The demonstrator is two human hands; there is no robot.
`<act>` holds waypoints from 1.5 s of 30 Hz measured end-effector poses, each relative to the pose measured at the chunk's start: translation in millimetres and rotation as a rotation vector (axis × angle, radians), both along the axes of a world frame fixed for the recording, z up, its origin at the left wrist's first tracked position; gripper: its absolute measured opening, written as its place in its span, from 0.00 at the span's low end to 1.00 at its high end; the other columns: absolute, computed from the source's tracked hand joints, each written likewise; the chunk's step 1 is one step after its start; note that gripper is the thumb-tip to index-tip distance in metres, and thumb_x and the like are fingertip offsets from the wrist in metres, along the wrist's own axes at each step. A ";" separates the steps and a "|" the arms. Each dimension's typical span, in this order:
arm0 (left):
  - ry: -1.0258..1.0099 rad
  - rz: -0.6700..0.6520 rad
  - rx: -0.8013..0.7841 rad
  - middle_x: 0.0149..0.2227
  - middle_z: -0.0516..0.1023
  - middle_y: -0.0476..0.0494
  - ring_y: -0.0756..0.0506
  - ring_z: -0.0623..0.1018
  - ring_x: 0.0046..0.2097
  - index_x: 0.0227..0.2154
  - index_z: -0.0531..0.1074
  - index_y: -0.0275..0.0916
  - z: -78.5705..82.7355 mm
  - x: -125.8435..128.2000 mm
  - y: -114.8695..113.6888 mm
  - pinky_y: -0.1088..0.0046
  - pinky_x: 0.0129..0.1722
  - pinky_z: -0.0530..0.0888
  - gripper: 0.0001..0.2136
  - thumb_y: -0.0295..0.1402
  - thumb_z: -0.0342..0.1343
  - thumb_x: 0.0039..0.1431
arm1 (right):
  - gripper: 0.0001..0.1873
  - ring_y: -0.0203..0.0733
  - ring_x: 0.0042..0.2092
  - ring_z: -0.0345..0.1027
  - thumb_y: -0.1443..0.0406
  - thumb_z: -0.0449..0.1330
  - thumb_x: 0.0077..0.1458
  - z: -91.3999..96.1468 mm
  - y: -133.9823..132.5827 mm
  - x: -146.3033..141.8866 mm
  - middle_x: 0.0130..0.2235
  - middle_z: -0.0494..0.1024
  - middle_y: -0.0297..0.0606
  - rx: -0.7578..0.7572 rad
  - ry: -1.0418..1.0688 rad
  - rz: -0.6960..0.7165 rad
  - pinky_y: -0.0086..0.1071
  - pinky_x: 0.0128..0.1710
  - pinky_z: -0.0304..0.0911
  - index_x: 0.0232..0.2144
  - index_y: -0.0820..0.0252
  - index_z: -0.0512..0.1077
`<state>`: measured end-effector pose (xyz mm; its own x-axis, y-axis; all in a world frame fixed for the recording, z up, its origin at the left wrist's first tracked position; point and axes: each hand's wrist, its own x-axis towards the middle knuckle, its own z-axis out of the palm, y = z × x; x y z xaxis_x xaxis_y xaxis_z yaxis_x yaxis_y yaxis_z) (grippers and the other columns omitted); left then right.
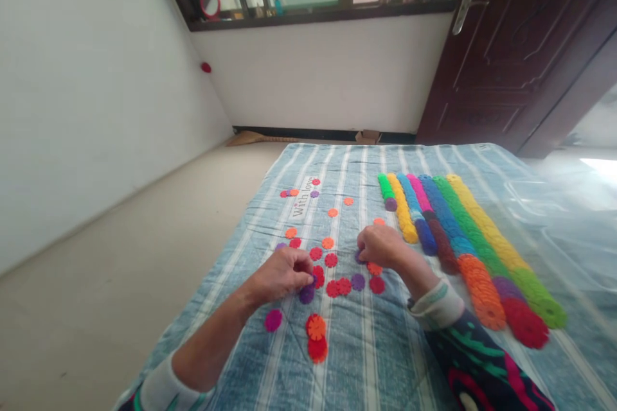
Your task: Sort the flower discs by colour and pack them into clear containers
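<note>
Grip of the left hand [284, 273] is closed on a purple stack [306, 294], left of the middle of the blanket [376, 359]; the right hand [380, 245] is curled over a purple disc [359, 257], its hold not discernible. Coloured rods [463, 237] are laid toward the right edge

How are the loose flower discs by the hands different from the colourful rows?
The loose discs lie flat and scattered; the rows are discs packed into long rolls. The loose discs are mostly red, orange and purple; the rows also show green, yellow and blue. The loose discs lie by the right hand and the left hand, which grips a purple stack; the rows lie further right. Both rest on the striped blanket.
</note>
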<state>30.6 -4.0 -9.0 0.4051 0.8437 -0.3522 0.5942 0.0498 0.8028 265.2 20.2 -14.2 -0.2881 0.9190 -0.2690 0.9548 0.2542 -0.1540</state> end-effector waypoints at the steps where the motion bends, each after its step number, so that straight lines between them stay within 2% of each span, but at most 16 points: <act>1: 0.027 0.004 0.012 0.20 0.68 0.52 0.52 0.66 0.24 0.20 0.68 0.37 -2.8 -3.8 -7.0 0.76 0.26 0.63 0.05 0.33 0.56 0.41 | 0.11 0.47 0.41 0.74 0.66 0.61 0.47 1.2 -0.6 -0.5 0.38 0.80 0.45 0.005 -0.003 0.011 0.30 0.32 0.60 0.35 0.58 0.80; 6: 0.243 0.013 0.188 0.23 0.67 0.52 0.51 0.67 0.27 0.24 0.69 0.38 -17.7 -10.5 -26.2 0.75 0.29 0.63 0.03 0.32 0.53 0.44 | 0.12 0.47 0.43 0.73 0.68 0.59 0.48 5.4 -5.1 -5.3 0.41 0.80 0.47 0.027 -0.045 0.038 0.30 0.33 0.60 0.37 0.61 0.78; 11: 0.436 -0.093 0.290 0.29 0.69 0.48 0.48 0.69 0.33 0.23 0.68 0.38 -12.4 -5.3 -32.6 0.74 0.34 0.63 0.03 0.30 0.51 0.46 | 0.12 0.44 0.41 0.72 0.69 0.58 0.47 4.8 -7.4 -7.0 0.40 0.79 0.44 0.063 -0.032 0.090 0.29 0.30 0.56 0.35 0.61 0.77; 15: 0.433 -0.107 0.291 0.29 0.68 0.48 0.48 0.68 0.33 0.22 0.65 0.38 -7.1 -2.6 -37.2 0.74 0.33 0.63 0.02 0.29 0.52 0.45 | 0.08 0.37 0.35 0.69 0.71 0.59 0.44 3.7 -7.8 -5.4 0.32 0.78 0.37 0.059 0.130 0.133 0.27 0.28 0.52 0.28 0.60 0.76; 19: 0.326 -0.032 0.235 0.25 0.68 0.51 0.49 0.67 0.29 0.21 0.61 0.39 -11.5 -5.4 -41.9 0.75 0.30 0.62 0.05 0.30 0.53 0.45 | 0.01 0.31 0.27 0.64 0.69 0.63 0.42 4.4 -12.8 -3.2 0.23 0.72 0.30 -0.085 0.388 0.178 0.24 0.25 0.51 0.23 0.61 0.74; 22: 0.237 0.039 0.196 0.23 0.67 0.52 0.50 0.67 0.27 0.21 0.63 0.39 -14.1 -14.7 -42.9 0.75 0.28 0.62 0.05 0.33 0.53 0.45 | 0.02 0.31 0.26 0.63 0.70 0.65 0.39 2.7 -19.6 -4.9 0.22 0.71 0.29 -0.135 0.346 0.192 0.25 0.24 0.50 0.22 0.61 0.75; 25: 0.195 0.137 0.236 0.21 0.67 0.53 0.50 0.67 0.26 0.20 0.65 0.39 -11.4 -30.7 -33.8 0.75 0.28 0.63 0.05 0.34 0.54 0.44 | 0.05 0.35 0.28 0.66 0.70 0.65 0.40 -1.6 -25.2 -9.9 0.26 0.76 0.34 -0.099 0.185 0.168 0.27 0.24 0.49 0.25 0.59 0.78; 29: 0.184 0.283 0.309 0.19 0.68 0.53 0.50 0.68 0.24 0.20 0.66 0.39 -7.7 -52.3 -1.7 0.76 0.26 0.64 0.06 0.35 0.55 0.42 | 0.08 0.40 0.32 0.70 0.70 0.62 0.43 -4.8 -29.7 -16.2 0.31 0.79 0.41 -0.064 0.048 0.181 0.28 0.25 0.50 0.29 0.60 0.79; 35: 0.262 0.371 0.210 0.14 0.66 0.56 0.51 0.68 0.20 0.24 0.69 0.37 -19.2 -57.5 44.7 0.77 0.22 0.62 0.05 0.30 0.55 0.40 | 0.12 0.44 0.37 0.72 0.72 0.57 0.46 -3.9 -34.8 -19.7 0.35 0.79 0.44 0.012 -0.017 0.227 0.29 0.28 0.52 0.33 0.61 0.78; 38: 0.308 0.358 0.160 0.13 0.65 0.56 0.51 0.68 0.19 0.24 0.71 0.36 -22.9 -54.9 52.1 0.78 0.20 0.60 0.05 0.28 0.55 0.39 | 0.11 0.44 0.37 0.72 0.72 0.57 0.46 -4.7 -35.5 -19.8 0.35 0.79 0.44 0.007 -0.015 0.222 0.29 0.28 0.52 0.32 0.61 0.77; 45: 0.308 0.268 0.238 0.15 0.67 0.55 0.53 0.65 0.22 0.17 0.70 0.36 -18.6 -56.8 53.3 0.78 0.21 0.57 0.03 0.29 0.57 0.35 | 0.11 0.45 0.39 0.73 0.73 0.57 0.47 -6.1 -34.5 -19.7 0.36 0.80 0.44 -0.025 0.016 0.207 0.29 0.28 0.52 0.32 0.60 0.77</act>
